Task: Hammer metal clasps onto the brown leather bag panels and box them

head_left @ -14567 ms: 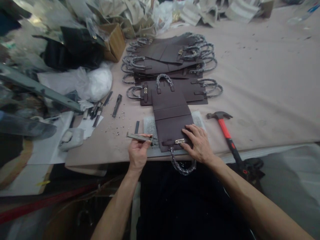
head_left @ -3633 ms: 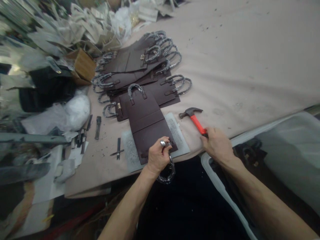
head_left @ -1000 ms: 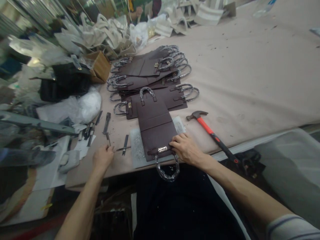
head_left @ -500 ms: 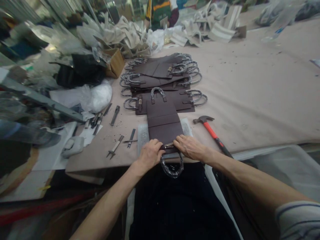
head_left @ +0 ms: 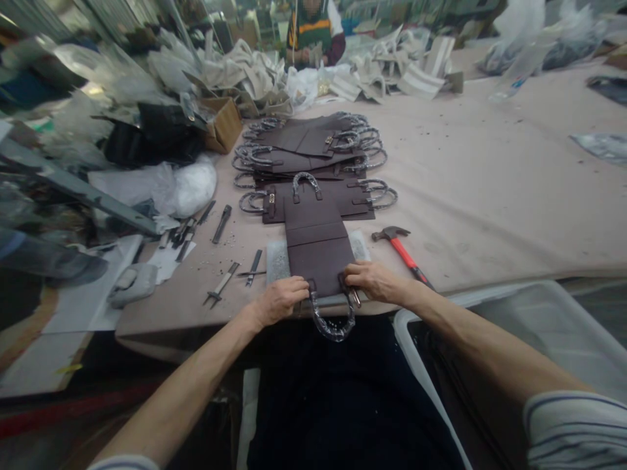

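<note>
A dark brown leather bag panel (head_left: 318,258) lies lengthwise before me, creased across its middle, with a plastic-wrapped handle at each end. The near handle (head_left: 334,334) hangs over the table's front edge. My left hand (head_left: 284,300) is closed, its fingers pinching at the panel's near left corner beside the handle base. My right hand (head_left: 373,279) is closed at the near right corner, on a strap whose metal clasp (head_left: 355,298) shows below the fingers. Under the panel, a pale slab (head_left: 278,261) sticks out on both sides.
Beyond lies a stack of similar brown panels (head_left: 298,140). A claw hammer (head_left: 401,250) rests at the right. Hand tools, including a pronged punch (head_left: 221,285) and a dark rod (head_left: 222,224), lie left. A cardboard box (head_left: 223,124) and plastic bags stand behind. Another person (head_left: 313,39) is across the table.
The metal clasp strap, earlier lying across the near end between both hands, now hangs at the right corner in my right hand. My left hand has shifted slightly left.
</note>
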Motion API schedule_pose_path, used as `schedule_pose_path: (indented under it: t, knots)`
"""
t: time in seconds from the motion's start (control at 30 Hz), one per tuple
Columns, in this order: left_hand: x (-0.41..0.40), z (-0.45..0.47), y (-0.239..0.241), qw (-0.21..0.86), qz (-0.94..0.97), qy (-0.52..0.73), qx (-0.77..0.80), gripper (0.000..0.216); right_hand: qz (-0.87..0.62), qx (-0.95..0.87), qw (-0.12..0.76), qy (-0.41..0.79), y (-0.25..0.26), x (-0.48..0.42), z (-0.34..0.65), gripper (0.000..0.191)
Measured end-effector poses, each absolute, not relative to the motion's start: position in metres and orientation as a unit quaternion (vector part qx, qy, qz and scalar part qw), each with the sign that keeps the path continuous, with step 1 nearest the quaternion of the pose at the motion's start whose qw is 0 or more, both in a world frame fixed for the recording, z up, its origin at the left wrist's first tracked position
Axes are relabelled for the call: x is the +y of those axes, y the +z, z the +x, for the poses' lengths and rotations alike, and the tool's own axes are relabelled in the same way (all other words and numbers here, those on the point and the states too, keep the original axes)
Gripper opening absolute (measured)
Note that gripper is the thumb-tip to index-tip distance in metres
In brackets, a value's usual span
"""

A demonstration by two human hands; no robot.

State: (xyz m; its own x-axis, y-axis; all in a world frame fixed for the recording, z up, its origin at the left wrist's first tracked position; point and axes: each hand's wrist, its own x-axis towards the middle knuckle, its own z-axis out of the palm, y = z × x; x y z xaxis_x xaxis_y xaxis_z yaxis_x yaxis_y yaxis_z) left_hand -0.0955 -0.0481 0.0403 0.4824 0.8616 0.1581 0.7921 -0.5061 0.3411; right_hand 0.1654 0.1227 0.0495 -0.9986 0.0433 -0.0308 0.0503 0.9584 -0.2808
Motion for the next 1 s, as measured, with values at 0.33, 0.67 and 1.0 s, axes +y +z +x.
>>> schedule_pose_path:
  t: [0.33, 0.67, 1.0]
  knots:
    - [-0.069, -0.079, 0.009, 0.027, 0.808, 0.255, 0.53, 0.039, -0.015, 0.987, -0.013, -0.158, 0.056, 0.112, 0.175, 0.02]
    - [-0.052, -0.079, -0.002, -0.009, 0.777, 0.257, 0.574, 0.036, 0.077, 0.964, -0.169, -0.189, 0.002, 0.108, 0.19, 0.036]
    - [-0.066, -0.121, 0.017, -0.005, 0.588, 0.288, 0.756, 0.038, 0.145, 0.932, -0.205, -0.262, -0.003, 0.092, 0.191, 0.064]
